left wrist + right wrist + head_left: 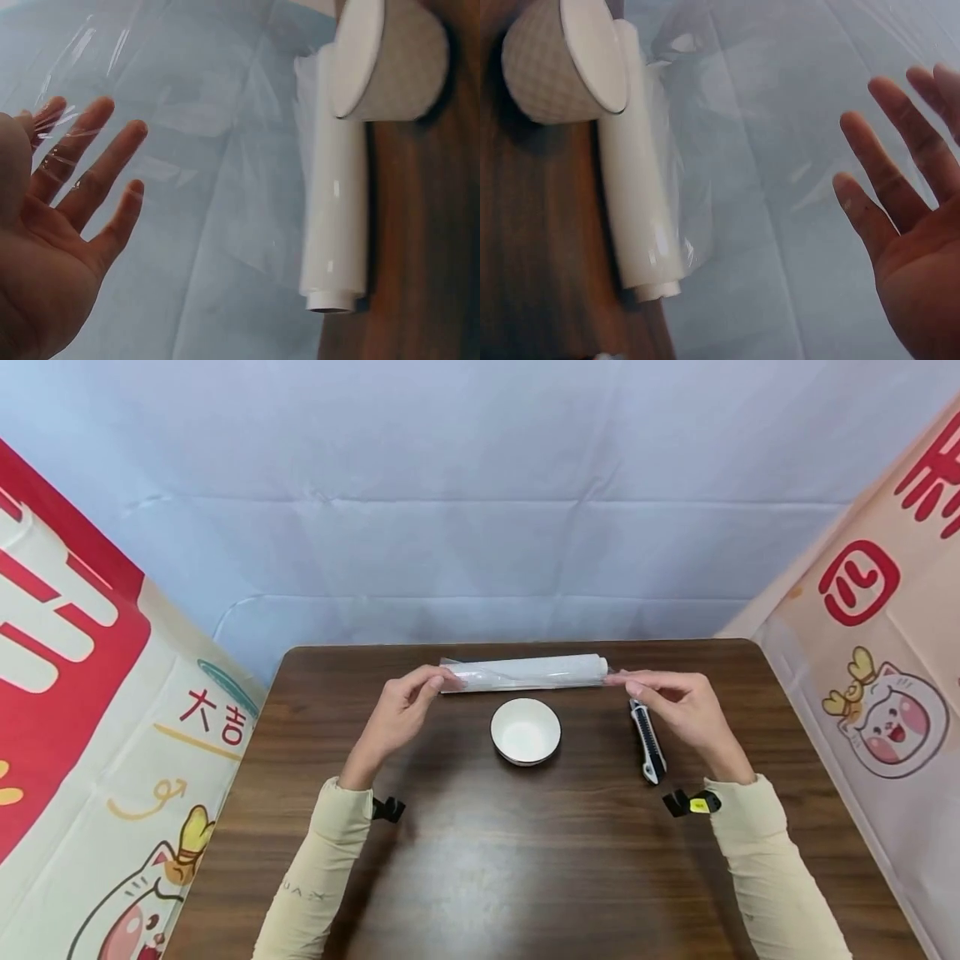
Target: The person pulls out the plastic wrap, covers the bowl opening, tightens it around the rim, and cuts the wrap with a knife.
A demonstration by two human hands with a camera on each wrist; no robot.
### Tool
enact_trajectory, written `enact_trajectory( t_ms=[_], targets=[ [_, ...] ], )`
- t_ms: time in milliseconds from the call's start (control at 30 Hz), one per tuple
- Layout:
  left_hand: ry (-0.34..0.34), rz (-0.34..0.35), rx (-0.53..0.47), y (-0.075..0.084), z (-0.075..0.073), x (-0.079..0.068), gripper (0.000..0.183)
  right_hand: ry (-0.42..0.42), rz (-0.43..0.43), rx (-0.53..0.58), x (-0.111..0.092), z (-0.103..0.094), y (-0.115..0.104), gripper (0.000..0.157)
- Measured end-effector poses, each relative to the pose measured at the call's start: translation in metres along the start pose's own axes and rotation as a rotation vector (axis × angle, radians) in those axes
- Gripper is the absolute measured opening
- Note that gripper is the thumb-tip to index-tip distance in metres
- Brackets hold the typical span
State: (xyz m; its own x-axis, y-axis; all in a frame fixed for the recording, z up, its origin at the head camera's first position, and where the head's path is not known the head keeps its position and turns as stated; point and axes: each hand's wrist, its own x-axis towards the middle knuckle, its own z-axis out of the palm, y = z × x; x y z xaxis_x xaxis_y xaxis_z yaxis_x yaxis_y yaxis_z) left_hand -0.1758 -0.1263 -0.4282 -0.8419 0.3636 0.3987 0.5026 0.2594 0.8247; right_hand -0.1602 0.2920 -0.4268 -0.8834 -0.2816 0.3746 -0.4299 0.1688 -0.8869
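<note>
A white roll of plastic wrap (525,672) lies across the back of the table, with a clear sheet of plastic wrap (232,150) drawn up from it. My left hand (402,706) pinches the sheet's left corner between thumb and forefinger, the other fingers spread behind the film. At the right corner my right hand (686,706) pinches the film the same way. Both hands are raised above the table, the sheet stretched between them. Just in front of the roll stands a small white bowl (525,731), upright, its textured outside showing in both wrist views.
A black and white utility knife (647,742) lies on the table right of the bowl, below my right hand. The dark wooden table (480,868) ends just behind the roll. Pale cloth (480,527) hangs behind it, and printed cloths hang at both sides.
</note>
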Motion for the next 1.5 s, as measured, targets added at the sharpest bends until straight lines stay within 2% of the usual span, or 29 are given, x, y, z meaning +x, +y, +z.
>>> enact_trajectory(
  t_ms=[167, 267, 467, 633, 833, 1067, 1200, 1333, 1500],
  targets=[
    [0.0, 0.095, 0.072, -0.002, 0.011, -0.016, 0.025, -0.056, -0.039, 0.057, -0.017, -0.002, 0.01, 0.022],
    [-0.007, 0.125, 0.113, -0.002, 0.015, -0.026, 0.026, -0.087, -0.071, 0.079, -0.026, -0.003, 0.016, 0.024],
    [-0.079, 0.132, 0.081, -0.001, 0.018, -0.044, 0.024, -0.145, -0.161, 0.15, -0.038, -0.002, 0.024, 0.031],
    [-0.142, 0.137, 0.078, -0.007, 0.021, -0.062, 0.024, -0.196, -0.11, 0.124, -0.052, 0.003, 0.031, 0.032],
    [-0.182, 0.096, 0.104, -0.019, 0.024, -0.08, 0.021, -0.249, -0.09, 0.053, -0.067, 0.013, 0.048, 0.032],
    [-0.287, -0.017, 0.138, -0.027, 0.031, -0.094, 0.018, -0.26, 0.04, -0.03, -0.078, 0.019, 0.066, 0.029],
    [-0.329, -0.052, 0.153, -0.027, 0.033, -0.098, 0.018, -0.257, 0.072, -0.043, -0.082, 0.022, 0.07, 0.026],
    [-0.328, -0.064, 0.131, -0.029, 0.035, -0.1, 0.02, -0.245, 0.1, -0.05, -0.086, 0.023, 0.068, 0.025],
    [-0.285, -0.041, 0.074, -0.03, 0.034, -0.1, 0.021, -0.221, 0.055, -0.077, -0.083, 0.019, 0.056, 0.028]
  ],
)
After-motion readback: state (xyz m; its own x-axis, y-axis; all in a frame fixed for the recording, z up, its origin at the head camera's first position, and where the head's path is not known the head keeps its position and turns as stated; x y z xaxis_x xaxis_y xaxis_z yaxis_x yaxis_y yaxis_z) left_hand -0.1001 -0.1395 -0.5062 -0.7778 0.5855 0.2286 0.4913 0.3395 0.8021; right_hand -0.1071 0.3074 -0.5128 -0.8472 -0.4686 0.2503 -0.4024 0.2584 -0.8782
